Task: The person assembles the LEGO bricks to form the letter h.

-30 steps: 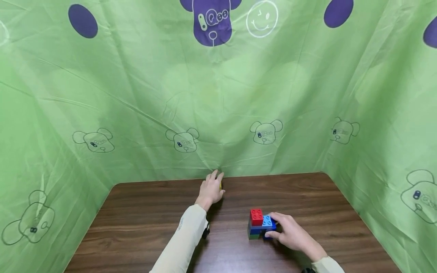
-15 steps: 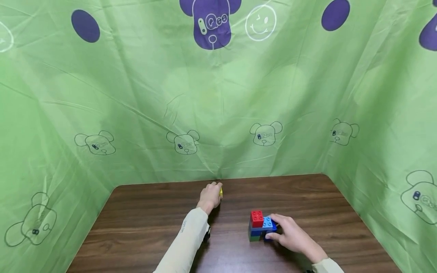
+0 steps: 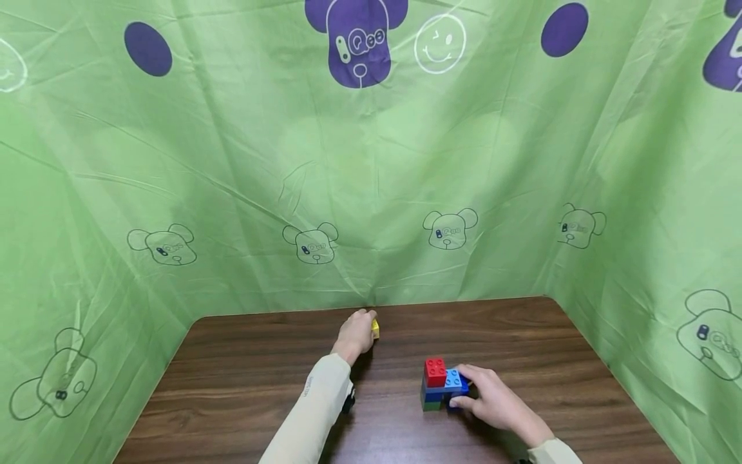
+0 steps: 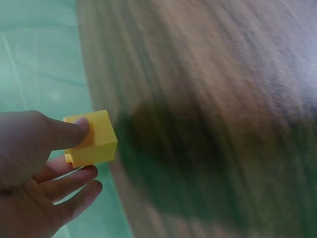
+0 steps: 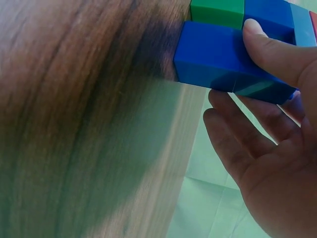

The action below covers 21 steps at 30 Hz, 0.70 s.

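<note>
Near the table's back edge my left hand (image 3: 356, 334) pinches a yellow toy building brick (image 4: 94, 139) between thumb and fingers. In the left wrist view the thumb lies on one face of it, and its stud side points toward the palm. Right of the middle stands a small stack of building bricks (image 3: 433, 390), with green at the bottom, blue above, and a light blue and a red brick (image 3: 435, 372) on top. My right hand (image 3: 497, 399) grips the stack's right side, thumb and fingers around the dark blue bricks (image 5: 213, 57).
The dark wood-grain table (image 3: 261, 380) carries the bricks. A green cloth (image 3: 371, 161) printed with bear heads hangs behind it and along both sides, close to the back edge.
My left hand has closed on the yellow brick and drawn back slightly from the cloth, so more of the brick shows. The right hand and the stack hold their place.
</note>
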Motion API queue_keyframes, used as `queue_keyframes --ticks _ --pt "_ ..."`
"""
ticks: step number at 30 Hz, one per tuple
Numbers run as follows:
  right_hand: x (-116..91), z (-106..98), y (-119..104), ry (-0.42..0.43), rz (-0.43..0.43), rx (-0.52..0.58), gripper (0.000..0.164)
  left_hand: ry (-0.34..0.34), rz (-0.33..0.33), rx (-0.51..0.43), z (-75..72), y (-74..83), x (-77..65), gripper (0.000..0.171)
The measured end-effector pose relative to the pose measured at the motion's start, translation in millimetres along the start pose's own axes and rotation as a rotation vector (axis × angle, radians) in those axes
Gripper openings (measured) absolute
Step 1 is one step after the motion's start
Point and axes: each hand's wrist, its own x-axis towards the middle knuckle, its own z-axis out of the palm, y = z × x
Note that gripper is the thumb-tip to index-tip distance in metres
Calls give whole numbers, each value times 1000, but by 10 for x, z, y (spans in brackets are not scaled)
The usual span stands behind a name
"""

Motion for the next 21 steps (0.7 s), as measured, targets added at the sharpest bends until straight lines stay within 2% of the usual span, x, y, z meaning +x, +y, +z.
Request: queue_keyframes --ticks 5,11,17,21 --pt "2 4 -11 8 5 -22 30 53 57 -12 -176 101 10 36" --pt "3 2 -16 23 -13 -25 31 94 134 -36 -526 302 -3 41" --pt "-3 12 -18 40 -35 -23 29 129 265 -65 -941 611 -143 44" --pt "-5 21 -12 35 -29 -25 30 139 331 -65 -1162 846 -275 45"
